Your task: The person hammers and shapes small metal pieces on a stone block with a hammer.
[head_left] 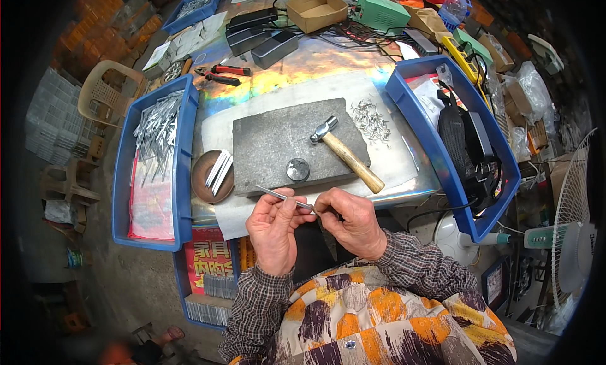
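My left hand point(273, 234) is closed on a thin grey metal strip point(271, 193), whose pointed end sticks out to the upper left. Close beside it, my right hand point(351, 223) pinches at the strip's other end; whatever lies between those fingertips is too small to make out. Beyond both hands is a grey stone block point(268, 128). On the block rest a hammer point(348, 155) with a wooden handle and a small round dark metal piece point(297, 170). Left of the block, a brown bowl point(199, 172) holds several pale strips point(219, 172). Small metal pins point(371, 120) lie scattered to its right.
A blue tray point(118, 198) of metal strips stands at the left. Another blue tray point(404, 103) at the right holds black items and cables. Red-and-black pliers point(224, 76), black boxes point(274, 48) and a cardboard box point(315, 13) sit farther back. A fan point(573, 251) stands far right.
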`<state>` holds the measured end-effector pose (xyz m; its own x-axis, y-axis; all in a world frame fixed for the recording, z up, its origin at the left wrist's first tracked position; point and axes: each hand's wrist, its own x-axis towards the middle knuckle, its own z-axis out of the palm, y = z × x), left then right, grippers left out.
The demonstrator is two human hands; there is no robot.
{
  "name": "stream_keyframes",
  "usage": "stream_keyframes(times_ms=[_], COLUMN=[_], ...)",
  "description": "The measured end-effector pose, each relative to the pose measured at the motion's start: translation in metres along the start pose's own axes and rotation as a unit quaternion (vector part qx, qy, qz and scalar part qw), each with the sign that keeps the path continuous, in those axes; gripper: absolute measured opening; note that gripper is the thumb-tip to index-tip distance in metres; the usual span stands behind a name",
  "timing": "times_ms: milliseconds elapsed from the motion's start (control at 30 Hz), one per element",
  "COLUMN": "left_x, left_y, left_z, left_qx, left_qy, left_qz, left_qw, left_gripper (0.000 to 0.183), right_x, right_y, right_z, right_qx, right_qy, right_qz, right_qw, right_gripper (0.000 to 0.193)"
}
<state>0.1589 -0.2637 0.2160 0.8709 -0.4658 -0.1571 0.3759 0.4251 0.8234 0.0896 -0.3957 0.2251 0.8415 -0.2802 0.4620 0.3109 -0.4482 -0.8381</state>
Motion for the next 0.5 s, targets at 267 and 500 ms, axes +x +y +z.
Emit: stream_keyframes(times_ms=[267,500], left_x=[-0.0009,0.0006], left_y=[-0.0001,-0.0024], left_z=[0.0031,-0.0026], left_qx=[0.031,-0.013], left_qy=[0.011,-0.002], left_qz=[0.037,0.015], left_qw=[0.999,1.000], left_gripper=[0.017,0.015], right_x=[0.0000,0.0000], right_y=[0.0031,0.0017], right_z=[0.0027,0.0018], right_qx=[-0.015,-0.008], right_qy=[0.000,-0.004], right_qz=[-0.024,0.000], right_qw=[1.000,1.000], right_gripper=[0.016,0.016])
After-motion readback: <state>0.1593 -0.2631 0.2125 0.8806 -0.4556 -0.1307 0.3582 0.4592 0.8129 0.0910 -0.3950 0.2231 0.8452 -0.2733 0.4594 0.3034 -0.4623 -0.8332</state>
